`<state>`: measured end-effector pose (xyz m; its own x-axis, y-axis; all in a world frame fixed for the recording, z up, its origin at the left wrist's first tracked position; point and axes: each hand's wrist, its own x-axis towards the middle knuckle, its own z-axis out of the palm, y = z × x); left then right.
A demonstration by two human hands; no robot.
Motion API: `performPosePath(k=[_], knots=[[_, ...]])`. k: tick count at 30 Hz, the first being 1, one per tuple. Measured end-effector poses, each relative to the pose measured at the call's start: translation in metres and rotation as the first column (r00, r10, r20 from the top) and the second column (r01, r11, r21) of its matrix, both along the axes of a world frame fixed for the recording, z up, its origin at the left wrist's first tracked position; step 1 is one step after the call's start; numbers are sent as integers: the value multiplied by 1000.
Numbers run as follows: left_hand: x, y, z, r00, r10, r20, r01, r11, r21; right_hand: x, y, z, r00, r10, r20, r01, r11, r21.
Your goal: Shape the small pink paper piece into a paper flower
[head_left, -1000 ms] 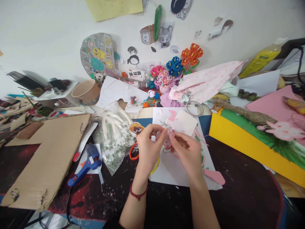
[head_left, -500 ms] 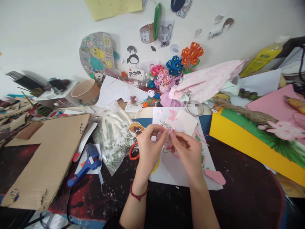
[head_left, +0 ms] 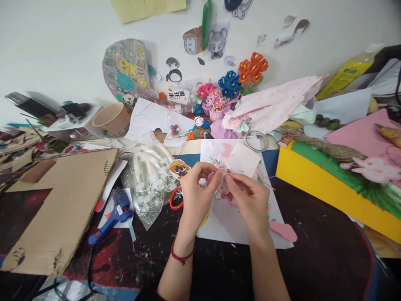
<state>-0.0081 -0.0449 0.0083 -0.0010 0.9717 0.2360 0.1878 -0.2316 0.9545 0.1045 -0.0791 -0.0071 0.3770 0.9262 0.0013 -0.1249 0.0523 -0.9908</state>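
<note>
Both hands, left hand and right hand, pinch a small pale-pink paper flower piece between closed fingers (directly between them), above the white paper sheet.

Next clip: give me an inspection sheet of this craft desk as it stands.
Surface: dark table, paint-flecked, white sheet under the hands.
Job's things: small pink paper piece, pinched by left hand and right hand.
Clutter: cardboard, bag of white pieces, paper cup, pipe-cleaner flowers, yellow box.
Hands: both closed on the piece.
Cables: blue glue gun cord trails to the near edge.
Surroundings: white wall with stickers.
</note>
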Motion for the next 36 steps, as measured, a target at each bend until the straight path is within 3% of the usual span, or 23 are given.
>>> performPosePath(k=[11,16,26,36], knots=[[-3,-4,0,993,-107,52,107,994,12,0,-2,-2,999,-37,2,37,998,43],[-4,-6,-1,994,-107,-7,107,990,93,2,-3,-3,997,-74,34,72,996,58],[2,-9,1,999,-51,13,51,998,48,0,-4,0,975,-100,196,59,977,204],[5,-11,1,998,-23,52,21,999,37,-1,-4,-1,967,-169,189,131,971,198]])
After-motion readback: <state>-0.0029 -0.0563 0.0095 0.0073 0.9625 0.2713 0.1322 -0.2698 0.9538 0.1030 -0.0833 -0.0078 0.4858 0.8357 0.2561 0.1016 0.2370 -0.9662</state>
